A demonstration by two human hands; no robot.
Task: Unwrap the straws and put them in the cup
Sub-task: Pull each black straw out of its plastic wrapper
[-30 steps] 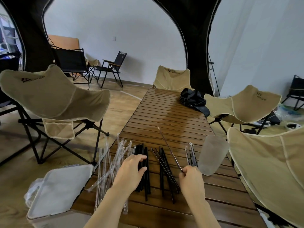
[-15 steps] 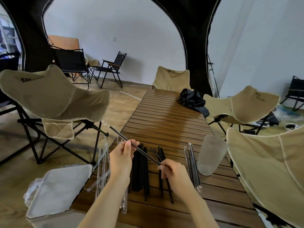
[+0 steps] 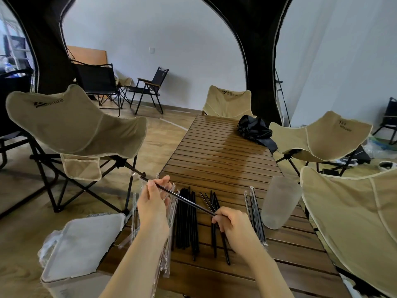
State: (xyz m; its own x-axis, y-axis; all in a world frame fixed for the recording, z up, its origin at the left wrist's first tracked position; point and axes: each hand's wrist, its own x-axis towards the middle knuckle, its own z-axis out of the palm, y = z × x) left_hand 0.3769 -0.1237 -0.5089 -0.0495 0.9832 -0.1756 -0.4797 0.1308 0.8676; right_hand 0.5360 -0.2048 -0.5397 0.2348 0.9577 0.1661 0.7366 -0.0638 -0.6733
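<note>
Black straws (image 3: 186,220), frosted cup (image 3: 279,203)

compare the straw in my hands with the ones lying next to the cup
The held straw is lifted, slanted between the left hand and right hand; the wrapped straws beside the cup lie flat on the table. The held straw is one; the wrapped straws are several. Both are black, with clear wrapper showing.

The far half of the surface (image 3: 219,151) is stretching open up to the black bag (image 3: 255,130). Loose black straws (image 3: 187,218) are covering the near middle, wrapped straws (image 3: 255,214) are lying just beside the cup (image 3: 279,203), and a beige chair (image 3: 354,222) is crowding its right side.
</note>
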